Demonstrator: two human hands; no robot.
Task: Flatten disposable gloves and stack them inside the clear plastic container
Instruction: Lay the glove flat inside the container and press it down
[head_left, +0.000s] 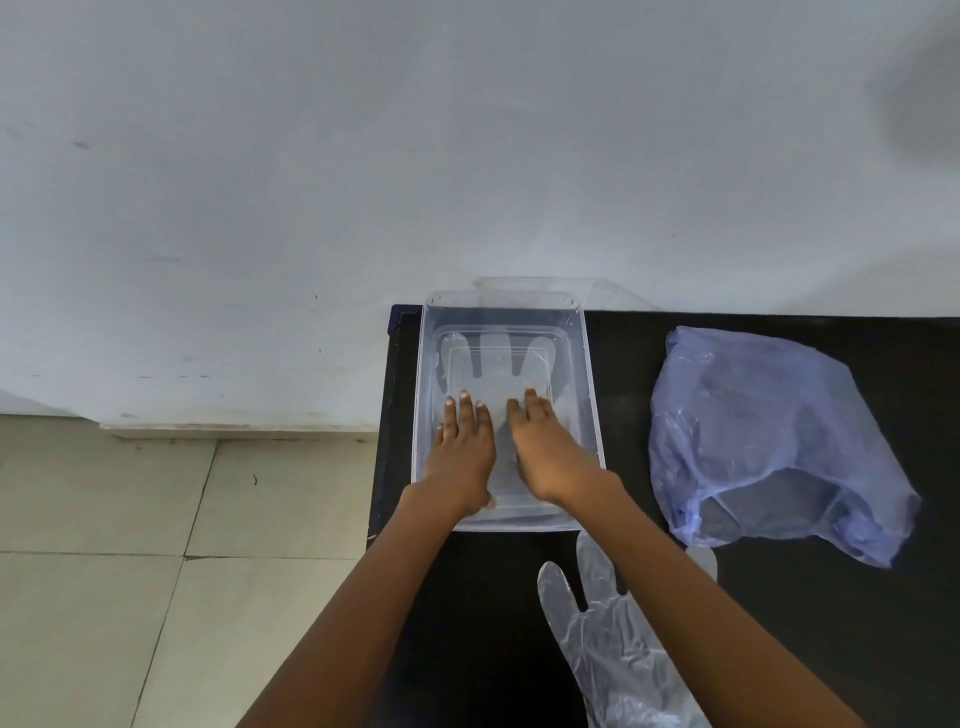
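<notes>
both hands, left hand (462, 447) and right hand (545, 447), press flat, fingers spread, on glove (493, 358) inside container (592, 415). next glove (608, 639) lies near container's front edge: thin, limp, slippery film; likely best lifted by cuff.

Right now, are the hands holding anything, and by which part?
Nothing is gripped. The left hand and right hand lie flat, palms down, pressing a clear glove inside the plastic container.

- The left hand (462, 447) was bare, with no glove, ring or watch on it
- The right hand (545, 447) was bare too, its short nails plain and unpainted
- Both forearms were uncovered as far as the bottom edge of the view, and no sleeve showed on either
</notes>
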